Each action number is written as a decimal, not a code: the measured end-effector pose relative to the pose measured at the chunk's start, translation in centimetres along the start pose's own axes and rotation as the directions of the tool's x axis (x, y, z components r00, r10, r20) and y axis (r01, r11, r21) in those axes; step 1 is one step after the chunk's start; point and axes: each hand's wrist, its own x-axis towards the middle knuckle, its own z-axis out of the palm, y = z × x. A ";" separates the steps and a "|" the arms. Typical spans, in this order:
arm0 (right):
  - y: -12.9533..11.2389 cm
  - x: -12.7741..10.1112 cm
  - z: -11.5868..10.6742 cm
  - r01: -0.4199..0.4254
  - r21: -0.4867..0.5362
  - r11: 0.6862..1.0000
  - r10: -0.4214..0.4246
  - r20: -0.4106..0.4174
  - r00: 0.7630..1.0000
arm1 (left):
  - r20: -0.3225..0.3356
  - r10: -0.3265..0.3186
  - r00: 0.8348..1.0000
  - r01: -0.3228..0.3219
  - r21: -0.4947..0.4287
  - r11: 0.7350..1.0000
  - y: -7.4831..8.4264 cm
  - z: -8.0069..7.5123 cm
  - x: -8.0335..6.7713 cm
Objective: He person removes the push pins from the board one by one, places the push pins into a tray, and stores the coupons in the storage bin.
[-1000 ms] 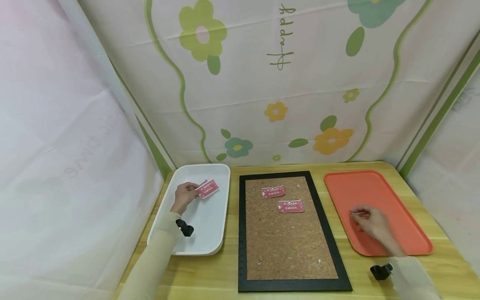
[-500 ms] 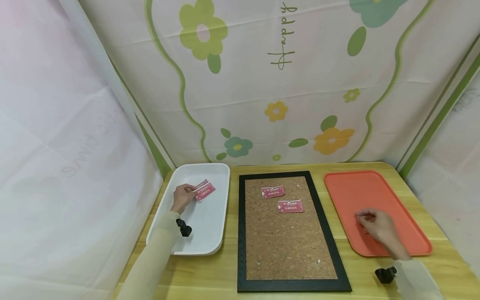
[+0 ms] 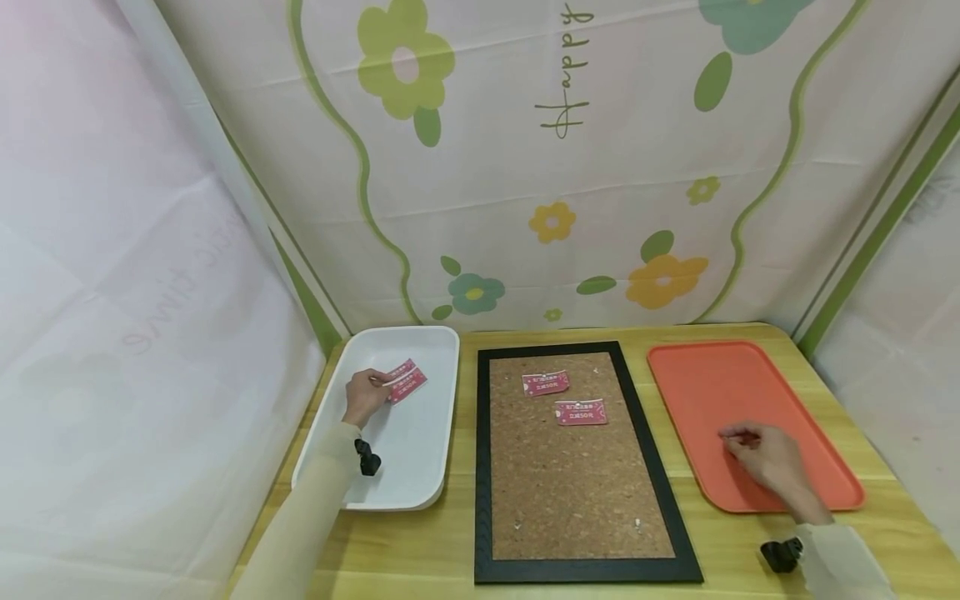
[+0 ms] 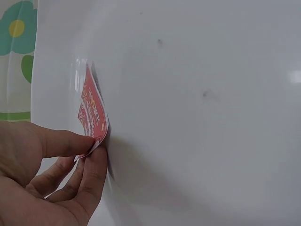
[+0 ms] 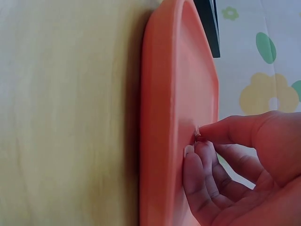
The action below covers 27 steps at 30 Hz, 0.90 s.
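Left hand (image 3: 365, 394) pinches red cards (image 3: 405, 383) between thumb and fingers (image 4: 89, 172), inside the white tray (image 3: 420, 487) at its 12 o'clock end. The card pack has tilted and pulled a touch closer to the hand than a second ago, so it looks like a lift-off in progress. Long axis runs roughly from 8 to 2 o'clock in the head view, free end pointing toward 2; wrist view shows the cards bowed, edge up off the tray floor.

Right hand (image 3: 768, 458) has slid toward 5 o'clock on the orange tray (image 3: 701, 375), fingertips (image 5: 197, 141) closed on something tiny and pale, too small to name.

Cork board (image 3: 577, 492) between the trays on the counter (image 3: 750, 550), two more red cards (image 3: 546, 383) lying on its 12 o'clock half.
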 end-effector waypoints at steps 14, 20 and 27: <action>0.5 0.0 -0.3 0.028 -0.017 0.999 -0.027 0.010 1.000 | -0.028 0.019 0.999 -0.016 0.101 0.995 -0.3 0.1 -0.1; 0.1 0.2 -1.2 -0.014 0.034 0.999 0.011 0.072 0.997 | -0.043 0.052 0.998 -0.047 0.123 0.991 0.1 -0.1 -0.1; -0.9 0.5 -1.7 0.024 0.059 0.998 -0.028 0.067 0.997 | -0.056 0.074 0.996 -0.067 0.119 0.991 0.1 -0.5 -0.2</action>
